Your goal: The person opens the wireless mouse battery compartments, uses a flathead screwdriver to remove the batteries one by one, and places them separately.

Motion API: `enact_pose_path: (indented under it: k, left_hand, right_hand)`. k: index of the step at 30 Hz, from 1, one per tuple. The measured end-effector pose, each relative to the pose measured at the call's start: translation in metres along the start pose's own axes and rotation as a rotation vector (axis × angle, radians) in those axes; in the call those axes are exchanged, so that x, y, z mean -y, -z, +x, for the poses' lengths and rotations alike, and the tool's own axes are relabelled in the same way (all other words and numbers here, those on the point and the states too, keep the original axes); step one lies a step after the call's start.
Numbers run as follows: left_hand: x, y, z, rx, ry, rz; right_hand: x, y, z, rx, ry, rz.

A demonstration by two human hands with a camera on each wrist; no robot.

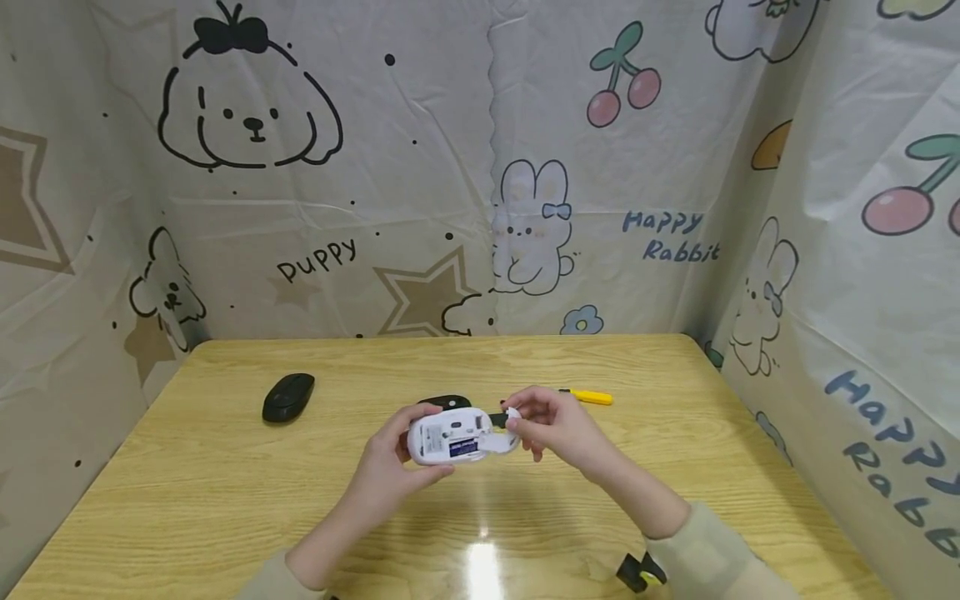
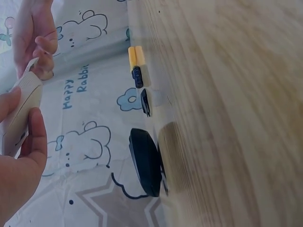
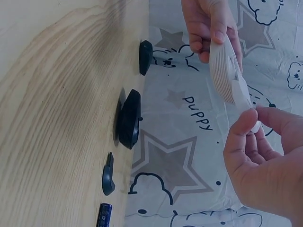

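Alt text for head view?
A left hand grips a white mouse, underside showing, while the right hand pinches a white piece at its right end, above a wooden table. A black mouse lies at left, a second black mouse is partly hidden behind the white one, and a yellow-handled tool lies beyond the right hand.

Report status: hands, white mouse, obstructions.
Left hand holds white mouse, underside showing. Right hand pinches white cover at mouse's end. Dark blue battery visible inside. Nearest black mouse lies behind, apparently not in the way.
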State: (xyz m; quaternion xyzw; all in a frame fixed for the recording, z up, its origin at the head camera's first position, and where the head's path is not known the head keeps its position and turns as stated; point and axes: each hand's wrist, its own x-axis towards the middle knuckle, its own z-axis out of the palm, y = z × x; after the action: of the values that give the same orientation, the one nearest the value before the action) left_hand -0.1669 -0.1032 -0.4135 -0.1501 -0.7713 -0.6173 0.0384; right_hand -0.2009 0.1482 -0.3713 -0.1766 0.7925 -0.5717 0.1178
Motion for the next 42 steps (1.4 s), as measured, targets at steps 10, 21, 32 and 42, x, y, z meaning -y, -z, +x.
enact_pose_path:
  k: [10,21,32,42]
  left_hand:
    - [0.0,0.013,-0.003,-0.011,-0.002,0.031]
    - [-0.002,0.021,-0.004,0.022,0.038,0.046]
    - [-0.003,0.024,-0.002,0.051,0.029,0.035]
    - [-0.003,0.026,-0.001,0.043,0.048,0.037]
  right_hand:
    - [-0.013,0.012,0.004,-0.002,-0.05,0.037]
    - [-0.037,0.014,0.011,-0.009,-0.162,0.024]
    - [-0.067,0.011,0.035,0.035,-0.245,0.001]
    - [-0.087,0.009,0.046,0.104,-0.232,-0.052]
